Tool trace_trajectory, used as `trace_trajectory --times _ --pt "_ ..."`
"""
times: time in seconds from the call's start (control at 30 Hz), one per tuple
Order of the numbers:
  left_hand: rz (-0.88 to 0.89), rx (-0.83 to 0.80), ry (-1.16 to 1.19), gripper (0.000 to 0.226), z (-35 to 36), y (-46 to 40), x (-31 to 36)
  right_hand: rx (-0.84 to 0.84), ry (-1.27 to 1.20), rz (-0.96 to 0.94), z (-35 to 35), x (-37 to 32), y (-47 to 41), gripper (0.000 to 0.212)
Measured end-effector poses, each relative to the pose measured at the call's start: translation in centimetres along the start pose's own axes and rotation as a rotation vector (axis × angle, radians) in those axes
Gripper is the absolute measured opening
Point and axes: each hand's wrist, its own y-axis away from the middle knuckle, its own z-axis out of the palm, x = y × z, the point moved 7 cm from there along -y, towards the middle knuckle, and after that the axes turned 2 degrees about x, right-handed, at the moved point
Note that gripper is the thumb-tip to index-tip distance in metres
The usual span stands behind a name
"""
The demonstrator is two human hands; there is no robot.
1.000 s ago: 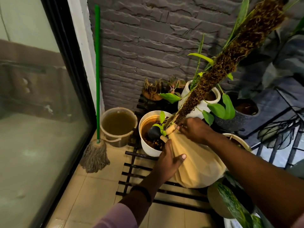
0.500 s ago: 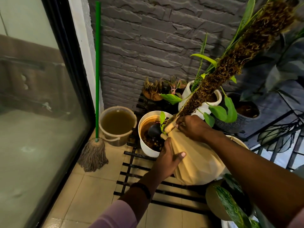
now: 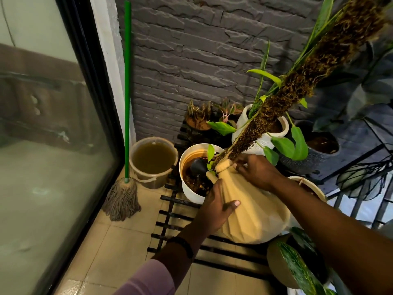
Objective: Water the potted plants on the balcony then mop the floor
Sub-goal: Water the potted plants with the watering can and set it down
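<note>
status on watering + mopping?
Done: cannot tell which pots are already watered. In hand: both hands, left hand and right hand, tip the beige watering can over the white pot. Left: mopping; the mop leans unused by the bucket.

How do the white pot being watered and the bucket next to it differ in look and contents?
The white pot is opaque and holds dark wet soil and a small green plant; the bucket is translucent and holds murky brownish water. The pot stands on the black slatted rack, the bucket on the tiled floor. Both are round, upright and open-topped.
</note>
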Motion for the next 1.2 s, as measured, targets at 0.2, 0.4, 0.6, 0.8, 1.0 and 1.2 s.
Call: trace_trajectory --times 0.2,0.4,0.6,0.8,1.0,1.2 --pt "0.1 0.046 -0.211 0.081 -0.9 -0.2 0.3 0.231 -0.375 0.073 0.3 3.3 3.4 0.017" --pt "0.168 0.061 -0.341 0.084 -2.6 -0.8 1.2 0.44 -0.515 0.081 0.4 3.4 4.2 0.017" --pt "0.24 0.183 -0.387 0.085 -5.6 -2.5 2.3 0.519 -0.639 0.044 -0.6 1.5 2.0 0.023" --pt "0.276 0.222 -0.405 0.078 -9.1 -6.7 2.7 0.631 -0.75 0.168 -2.0 0.3 -1.3 0.015" --pt "0.318 0.159 -0.307 0.071 -13.7 -11.6 3.4 0.627 -0.914 0.379 -3.7 -2.5 -5.3 0.012" --pt "0.318 0.108 -0.202 0.073 -17.7 -14.7 3.5 0.597 -0.958 0.483 -6.3 -5.9 -8.6 0.01"
